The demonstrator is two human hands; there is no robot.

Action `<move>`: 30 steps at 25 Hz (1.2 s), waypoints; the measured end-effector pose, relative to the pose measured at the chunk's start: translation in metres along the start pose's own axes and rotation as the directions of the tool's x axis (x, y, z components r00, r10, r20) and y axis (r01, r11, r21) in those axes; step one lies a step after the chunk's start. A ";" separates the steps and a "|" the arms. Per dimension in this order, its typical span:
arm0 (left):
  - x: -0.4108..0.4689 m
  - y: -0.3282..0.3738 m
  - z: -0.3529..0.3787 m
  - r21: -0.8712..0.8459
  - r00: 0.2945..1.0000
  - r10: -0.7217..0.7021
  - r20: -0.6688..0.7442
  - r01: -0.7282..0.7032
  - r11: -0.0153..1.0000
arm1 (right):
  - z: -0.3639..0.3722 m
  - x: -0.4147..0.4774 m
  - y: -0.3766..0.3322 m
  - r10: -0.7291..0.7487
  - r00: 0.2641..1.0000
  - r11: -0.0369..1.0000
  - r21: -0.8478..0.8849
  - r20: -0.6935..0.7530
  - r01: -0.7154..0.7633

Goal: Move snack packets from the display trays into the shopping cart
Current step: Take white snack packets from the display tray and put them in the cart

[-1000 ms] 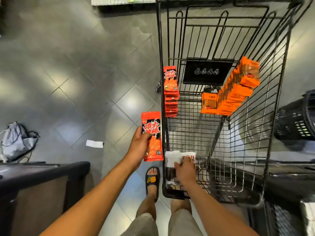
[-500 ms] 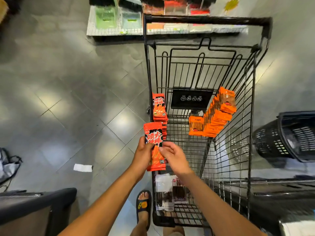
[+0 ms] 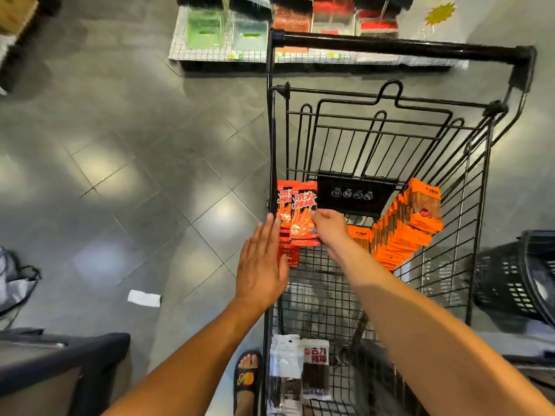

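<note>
My right hand (image 3: 329, 225) pinches a red snack packet (image 3: 304, 216) by its right edge, inside the black wire shopping cart (image 3: 468, 181) at the left wall. The packet sits against a stack of matching red packets (image 3: 283, 207) that leans there. My left hand (image 3: 262, 267) hovers flat with straight fingers over the cart's left rim, just below those packets, holding nothing. A row of orange packets (image 3: 402, 229) leans along the cart's right side. Two white and dark packets (image 3: 298, 370) lie at the cart's near end.
Display trays (image 3: 240, 31) with green and red packets stand on the floor beyond the cart handle (image 3: 399, 48). A black plastic basket (image 3: 519, 274) sits at the right. A dark counter edge (image 3: 60, 355), a grey bag (image 3: 15, 280) and a paper scrap (image 3: 144, 298) are at the left.
The red packet passed from my left hand to my right hand and moved forward into the cart against the red stack. My left hand let go and opened flat.
</note>
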State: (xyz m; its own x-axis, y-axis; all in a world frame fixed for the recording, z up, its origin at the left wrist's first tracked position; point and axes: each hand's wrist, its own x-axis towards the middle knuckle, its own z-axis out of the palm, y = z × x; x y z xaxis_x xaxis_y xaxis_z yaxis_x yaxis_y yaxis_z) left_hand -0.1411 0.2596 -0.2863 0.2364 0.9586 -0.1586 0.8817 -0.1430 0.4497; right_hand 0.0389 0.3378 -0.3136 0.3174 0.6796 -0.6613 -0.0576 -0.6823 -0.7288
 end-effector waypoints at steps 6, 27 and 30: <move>0.000 -0.004 0.008 0.050 0.997 0.061 -0.040 -0.059 0.997 | 0.045 0.052 -0.023 -0.047 0.998 0.975 -0.218 -0.049 0.035; -0.042 -0.008 -0.043 0.061 0.983 0.101 0.153 -0.111 0.992 | -0.029 -0.123 0.027 -0.199 0.977 0.859 -0.466 0.078 0.212; -0.091 -0.024 -0.058 0.051 0.944 0.229 0.236 -0.247 0.968 | -0.033 -0.200 0.074 -0.160 0.987 0.897 -0.418 0.002 0.146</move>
State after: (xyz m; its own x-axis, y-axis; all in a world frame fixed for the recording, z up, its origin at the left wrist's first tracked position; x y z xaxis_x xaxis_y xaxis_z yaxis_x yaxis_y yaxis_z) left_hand -0.2074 0.1902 -0.2320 0.5215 0.8144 -0.2544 0.8154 -0.3878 0.4298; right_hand 0.0020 0.1423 -0.2294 0.3207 0.7807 -0.5364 0.3904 -0.6249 -0.6761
